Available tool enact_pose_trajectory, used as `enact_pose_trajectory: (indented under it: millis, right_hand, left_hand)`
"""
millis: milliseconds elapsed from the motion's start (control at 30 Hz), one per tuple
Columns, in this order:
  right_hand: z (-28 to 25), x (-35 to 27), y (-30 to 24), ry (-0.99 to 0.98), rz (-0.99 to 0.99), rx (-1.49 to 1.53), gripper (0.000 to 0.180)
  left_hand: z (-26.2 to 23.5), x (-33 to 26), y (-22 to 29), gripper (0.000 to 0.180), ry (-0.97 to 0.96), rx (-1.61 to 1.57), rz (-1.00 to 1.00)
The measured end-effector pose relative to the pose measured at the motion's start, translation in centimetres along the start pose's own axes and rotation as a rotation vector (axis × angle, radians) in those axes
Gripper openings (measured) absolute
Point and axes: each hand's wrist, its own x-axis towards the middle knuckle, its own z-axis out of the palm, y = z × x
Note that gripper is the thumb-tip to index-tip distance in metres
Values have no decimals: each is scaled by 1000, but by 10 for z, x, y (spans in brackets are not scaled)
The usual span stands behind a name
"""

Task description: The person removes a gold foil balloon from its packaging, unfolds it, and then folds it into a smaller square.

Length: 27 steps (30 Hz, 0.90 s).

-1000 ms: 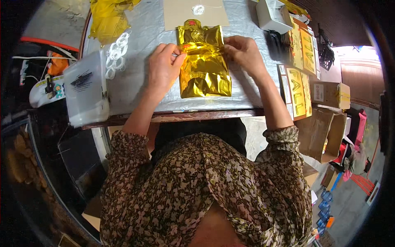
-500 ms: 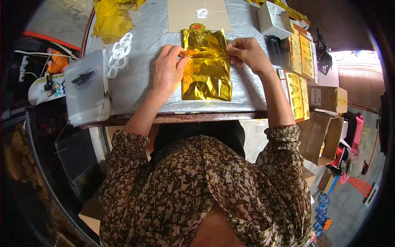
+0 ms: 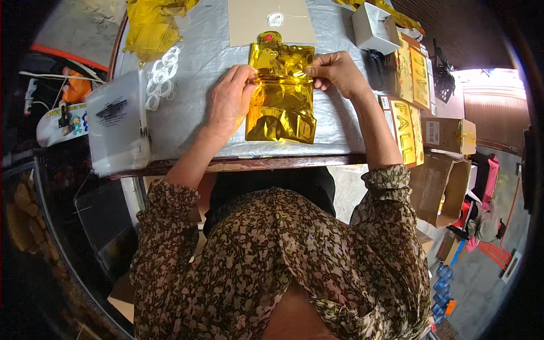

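A shiny gold foil sheet [image 3: 281, 110], apparently a flat foil balloon, lies on the silver-grey table cover in front of me. My left hand [image 3: 228, 99] is closed on its left edge, thumb and fingers pinching at a crosswise fold. On the opposite side, my right hand [image 3: 335, 73] pinches the right edge at about the same height. Crumpled gold foil and a small rounded tab with a red spot [image 3: 269, 38] show at the far end. Below the fold, the foil spreads flat toward me.
White ribbon coils [image 3: 163, 76] and a stack of clear plastic bags [image 3: 118, 124] are at left. More gold foil [image 3: 152, 31] lies far left. A cardboard sheet [image 3: 243, 22] bears a white string coil [image 3: 275, 20]. A white box [image 3: 375, 28] and printed packs [image 3: 405, 127] stand at right.
My right hand has shifted slightly inward along the foil's right edge. The near part of the foil lies a little flatter. The left hand keeps its pinch.
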Motion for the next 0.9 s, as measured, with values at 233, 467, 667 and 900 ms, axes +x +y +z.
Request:
enact_pose_trajectory:
  millis: [233, 467, 667, 900]
  right_hand:
    - [2, 8, 1, 21, -64, -161, 17]
    - [5, 14, 11, 141, -210, -391, 21]
    - [13, 13, 13, 249, -386, -623, 20]
    - [7, 17, 11, 159, -292, -585, 20]
  left_hand:
    - [-1, 2, 5, 29, -14, 73, -42]
    - [1, 3, 5, 46, -26, 151, -130]
    - [1, 4, 4, 43, 96, 118, 24]
    - [-3, 10, 12, 17, -80, 186, 355]
